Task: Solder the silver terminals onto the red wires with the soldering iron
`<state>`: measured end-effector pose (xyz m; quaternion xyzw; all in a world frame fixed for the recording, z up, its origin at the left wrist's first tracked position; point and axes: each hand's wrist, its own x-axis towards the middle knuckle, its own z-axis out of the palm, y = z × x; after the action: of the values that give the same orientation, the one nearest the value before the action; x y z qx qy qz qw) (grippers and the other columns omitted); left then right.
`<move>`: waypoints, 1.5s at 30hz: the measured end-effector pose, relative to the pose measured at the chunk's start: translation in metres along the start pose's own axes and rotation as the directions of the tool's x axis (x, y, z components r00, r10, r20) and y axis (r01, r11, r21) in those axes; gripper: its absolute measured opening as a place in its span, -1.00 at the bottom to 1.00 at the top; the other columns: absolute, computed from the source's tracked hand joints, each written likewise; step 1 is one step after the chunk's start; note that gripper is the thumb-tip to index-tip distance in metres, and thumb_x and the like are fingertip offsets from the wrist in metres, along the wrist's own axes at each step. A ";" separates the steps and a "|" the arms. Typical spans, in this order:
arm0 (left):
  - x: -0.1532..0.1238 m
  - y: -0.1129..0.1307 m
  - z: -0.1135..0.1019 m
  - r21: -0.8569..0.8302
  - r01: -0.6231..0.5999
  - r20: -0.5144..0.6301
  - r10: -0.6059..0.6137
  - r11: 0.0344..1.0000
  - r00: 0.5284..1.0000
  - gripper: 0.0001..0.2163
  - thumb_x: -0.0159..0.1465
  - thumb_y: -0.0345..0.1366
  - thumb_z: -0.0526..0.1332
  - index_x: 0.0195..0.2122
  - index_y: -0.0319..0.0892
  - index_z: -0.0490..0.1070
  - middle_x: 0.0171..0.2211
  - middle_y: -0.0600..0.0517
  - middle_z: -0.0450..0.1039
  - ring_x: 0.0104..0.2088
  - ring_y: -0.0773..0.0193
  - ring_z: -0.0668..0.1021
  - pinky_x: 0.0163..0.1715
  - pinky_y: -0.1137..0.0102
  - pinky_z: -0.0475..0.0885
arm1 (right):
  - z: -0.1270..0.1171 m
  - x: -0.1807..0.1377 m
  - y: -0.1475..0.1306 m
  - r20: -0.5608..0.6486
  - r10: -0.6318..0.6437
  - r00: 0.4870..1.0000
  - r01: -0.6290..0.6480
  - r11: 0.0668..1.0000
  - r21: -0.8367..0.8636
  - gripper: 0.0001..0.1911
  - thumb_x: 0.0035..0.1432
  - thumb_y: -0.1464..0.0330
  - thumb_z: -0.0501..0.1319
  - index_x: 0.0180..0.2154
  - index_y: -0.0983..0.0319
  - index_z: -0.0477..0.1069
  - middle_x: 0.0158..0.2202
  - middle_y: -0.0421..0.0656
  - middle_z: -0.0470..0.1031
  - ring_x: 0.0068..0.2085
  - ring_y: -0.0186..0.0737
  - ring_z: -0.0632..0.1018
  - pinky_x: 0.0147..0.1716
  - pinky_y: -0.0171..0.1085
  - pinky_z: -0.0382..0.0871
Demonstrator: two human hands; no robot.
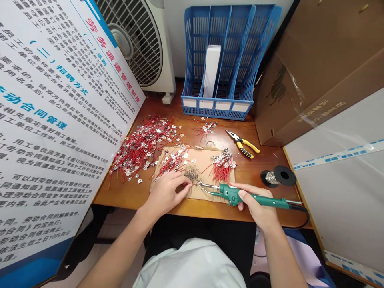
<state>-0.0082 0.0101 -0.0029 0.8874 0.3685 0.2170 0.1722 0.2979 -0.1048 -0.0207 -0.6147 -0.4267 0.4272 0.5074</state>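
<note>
My right hand (pixel 255 202) is closed around a green soldering iron (pixel 232 195) with a solder feed tube along its tip. Its tip meets a small metal terminal (pixel 200 183) over the cardboard sheet (pixel 207 195). My left hand (pixel 171 190) pinches the red wire of that terminal between thumb and forefinger. Dark specks of residue (pixel 192 173) mark the cardboard just beyond my fingertips. One bunch of red wires with terminals (pixel 174 161) lies behind my left hand. Another bunch of wires (pixel 223 167) rests at the cardboard's right side.
A large heap of red wires (pixel 144 144) covers the table's left side, with a small cluster (pixel 208 127) farther back. Yellow-black pliers (pixel 243 144) and a solder spool (pixel 277 177) lie to the right. Behind stand a blue file rack (pixel 217 105), a fan (pixel 166 52) and a brown box (pixel 279 116).
</note>
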 end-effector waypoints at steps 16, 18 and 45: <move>0.001 0.001 -0.001 0.000 -0.007 -0.004 0.007 1.000 1.000 -0.89 0.51 -0.38 0.36 -0.19 -0.11 0.67 -0.28 0.01 0.70 -0.23 0.11 0.68 -0.08 0.24 0.52 | 0.003 -0.001 -0.007 -0.021 0.024 0.999 -0.024 0.999 0.028 -0.70 0.36 0.21 0.41 -0.02 0.16 0.87 -0.60 -0.21 0.55 -0.50 -0.13 0.61 -0.38 -0.17 0.57; 0.001 0.001 -0.001 0.001 -0.006 -0.007 0.006 1.000 1.000 -0.89 0.51 -0.38 0.37 -0.19 -0.11 0.66 -0.27 0.01 0.70 -0.22 0.11 0.68 -0.08 0.24 0.52 | 0.003 -0.001 -0.006 -0.025 0.024 0.999 -0.023 0.999 0.037 -0.71 0.36 0.22 0.42 -0.02 0.15 0.87 -0.60 -0.21 0.55 -0.50 -0.13 0.61 -0.38 -0.19 0.56; -0.019 0.008 0.009 -0.035 0.039 -0.225 -0.046 0.999 0.973 -0.82 0.55 -0.35 0.26 -0.22 -0.05 0.58 -0.30 0.06 0.66 -0.29 0.11 0.64 -0.20 0.25 0.42 | 0.003 0.027 -0.001 -0.296 0.274 0.915 0.011 0.715 0.699 -0.47 0.11 -0.03 0.62 0.02 0.10 0.82 -0.37 -0.14 0.65 -0.43 -0.24 0.50 -0.55 -0.33 0.43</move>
<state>-0.0110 -0.0101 -0.0118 0.8461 0.4013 0.3183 0.1474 0.3028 -0.0780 -0.0224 -0.4824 -0.0859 0.4632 0.7385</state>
